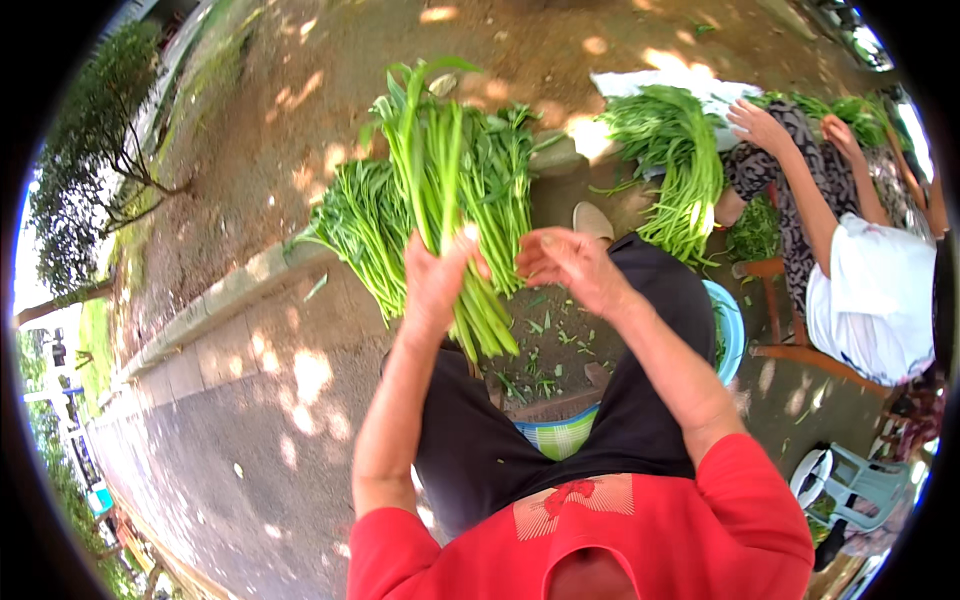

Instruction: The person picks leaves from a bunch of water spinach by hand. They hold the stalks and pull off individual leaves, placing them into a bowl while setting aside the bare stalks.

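Note:
My left hand (pixel 442 274) is closed around a bunch of leafy green stems (pixel 431 176), the leaves pointing away from me and the cut ends towards my lap. Just right of the bunch, my right hand (pixel 574 266) is raised with its fingers spread and slightly curled, holding nothing. Behind the held bunch lie more piles of the same greens, one to its left (pixel 367 225) and one to its right (pixel 499 180), near the stone curb. Torn leaf scraps (pixel 544 360) are scattered on the ground between my knees.
At the right, a person in a white top (pixel 870 292) sits with both hands near a heap of greens (pixel 667 165) beside a white sack (pixel 682 82). A light blue basin (pixel 731 330) stands by my right knee. A curb (pixel 217 300) runs along the left, and a plastic stool (pixel 862 480) is lower right.

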Available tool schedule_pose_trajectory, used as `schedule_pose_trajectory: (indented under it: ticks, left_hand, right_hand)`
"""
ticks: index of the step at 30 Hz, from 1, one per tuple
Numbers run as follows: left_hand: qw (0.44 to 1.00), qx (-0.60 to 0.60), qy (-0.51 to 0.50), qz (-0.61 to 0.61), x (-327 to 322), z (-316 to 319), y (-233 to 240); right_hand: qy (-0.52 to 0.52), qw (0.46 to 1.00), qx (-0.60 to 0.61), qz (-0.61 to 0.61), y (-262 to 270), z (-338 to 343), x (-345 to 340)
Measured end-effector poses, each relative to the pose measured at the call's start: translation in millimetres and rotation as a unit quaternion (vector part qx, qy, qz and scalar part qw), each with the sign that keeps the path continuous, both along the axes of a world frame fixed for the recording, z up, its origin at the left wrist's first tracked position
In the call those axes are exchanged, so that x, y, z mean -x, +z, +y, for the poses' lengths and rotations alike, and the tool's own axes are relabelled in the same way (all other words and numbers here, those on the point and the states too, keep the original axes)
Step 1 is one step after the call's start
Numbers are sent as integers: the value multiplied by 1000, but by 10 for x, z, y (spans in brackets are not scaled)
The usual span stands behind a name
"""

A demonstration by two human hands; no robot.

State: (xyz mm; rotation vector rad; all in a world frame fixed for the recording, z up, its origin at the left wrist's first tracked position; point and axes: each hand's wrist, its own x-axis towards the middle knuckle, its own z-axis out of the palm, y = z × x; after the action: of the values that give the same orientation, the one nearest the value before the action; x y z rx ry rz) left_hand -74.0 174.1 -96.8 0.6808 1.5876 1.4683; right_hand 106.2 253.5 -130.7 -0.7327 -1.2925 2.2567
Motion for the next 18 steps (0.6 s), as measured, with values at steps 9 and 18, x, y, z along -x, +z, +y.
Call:
schedule_pose_trajectory:
  ticks: [9,18]
  left_hand:
    - [942,-112,-89,305,-1148,-818,285]
    - [956,-8,-205,-210,-1152,-1217,636]
  right_hand:
    - [7,983,42,178,548,-611,-236]
    - [-171,975,80,119,1017,-886,-331]
